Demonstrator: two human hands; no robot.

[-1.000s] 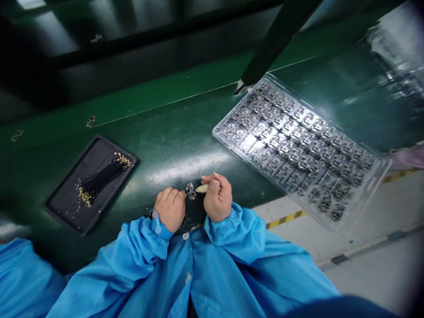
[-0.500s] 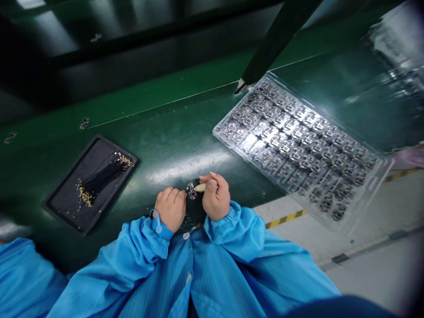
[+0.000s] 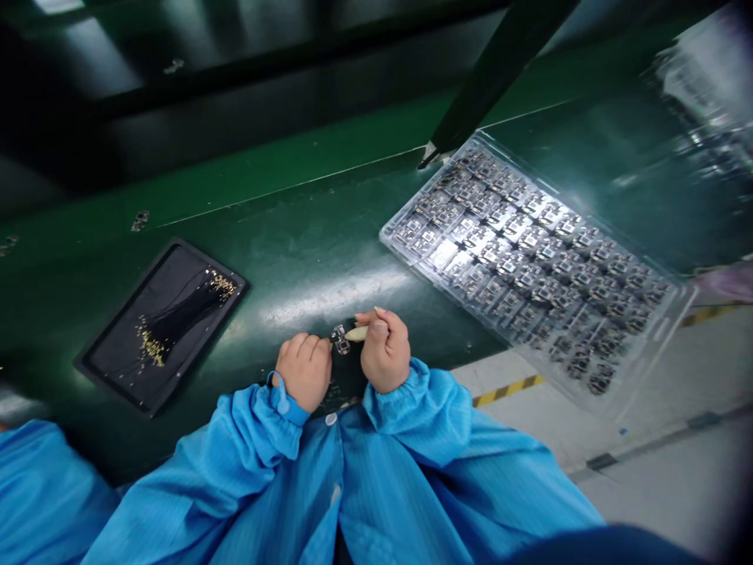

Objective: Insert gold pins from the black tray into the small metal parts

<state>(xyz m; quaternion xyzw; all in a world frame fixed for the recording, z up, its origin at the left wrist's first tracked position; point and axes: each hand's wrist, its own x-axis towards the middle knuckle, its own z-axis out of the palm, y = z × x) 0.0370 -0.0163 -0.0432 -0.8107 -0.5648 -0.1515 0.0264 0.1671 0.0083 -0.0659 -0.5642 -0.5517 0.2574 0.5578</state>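
My left hand (image 3: pixel 303 370) is closed, its fingers pinching the left side of a small circuit board (image 3: pixel 340 339). Its wrist wears a blue band (image 3: pixel 285 399). My right hand (image 3: pixel 384 351) is curled around a pale, tapered pen-like tool (image 3: pixel 356 334), whose tip meets or nearly meets the board's right side; actual contact is too small to make out. Left of my hands, a black tray (image 3: pixel 118 369) holds a bundle of thin black wires (image 3: pixel 187 315) with gold-coloured ends. To the right, a clear plastic tray (image 3: pixel 405 255) carries rows of similar boards.
A dark slanted post (image 3: pixel 500 74) stands behind the clear tray. Small boards (image 3: pixel 140 220) lie on the green surface at the far left. More clear trays (image 3: pixel 706 102) are at the upper right. Another person's blue sleeve (image 3: pixel 47 490) shows at the lower left.
The small loose boards at the far left have shifted further left. Both my hands keep their grip and hardly move.
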